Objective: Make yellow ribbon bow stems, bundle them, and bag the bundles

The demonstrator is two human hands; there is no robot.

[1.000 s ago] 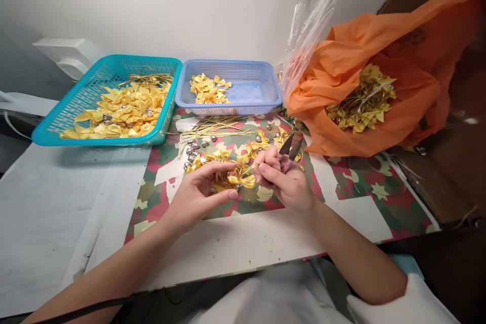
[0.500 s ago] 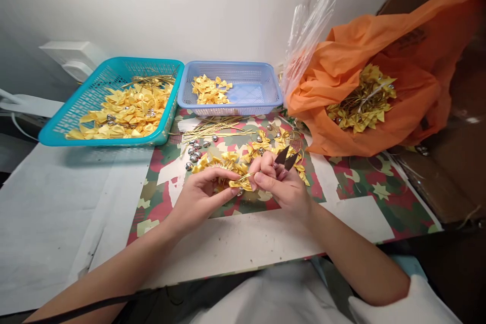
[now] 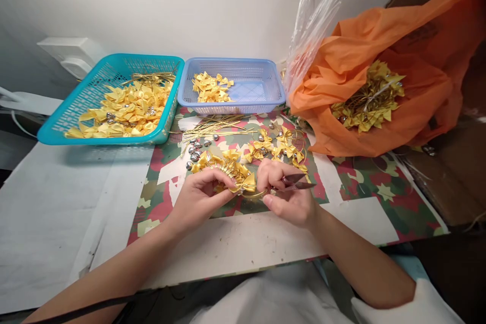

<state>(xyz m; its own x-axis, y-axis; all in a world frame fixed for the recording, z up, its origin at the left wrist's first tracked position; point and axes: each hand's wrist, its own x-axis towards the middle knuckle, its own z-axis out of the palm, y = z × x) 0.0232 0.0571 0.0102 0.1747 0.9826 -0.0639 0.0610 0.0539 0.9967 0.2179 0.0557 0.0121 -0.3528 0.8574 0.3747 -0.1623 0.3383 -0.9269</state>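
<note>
Between the thumb and fingers of my left hand is pinched a yellow ribbon bow with a gold wire. My right hand is closed around a pair of small scissors, blades pointing right. Its thumb and forefinger also meet near the end of the gold wire that curves from the bow; whether they grip it is hard to see. Just behind my left hand lies a cluster of yellow bows with gold wires. More wired bows with bells lie behind my right hand.
Silver bells and loose gold wires lie on the patterned mat. Behind them stand a teal basket of bows and wires and a blue basket with bows. An orange bag holding bundled bows is at the right.
My right hand has moved slightly right and its scissors have swung from pointing up to pointing right. The gold wire now bends out in a curve from the bow. The view has shifted slightly.
</note>
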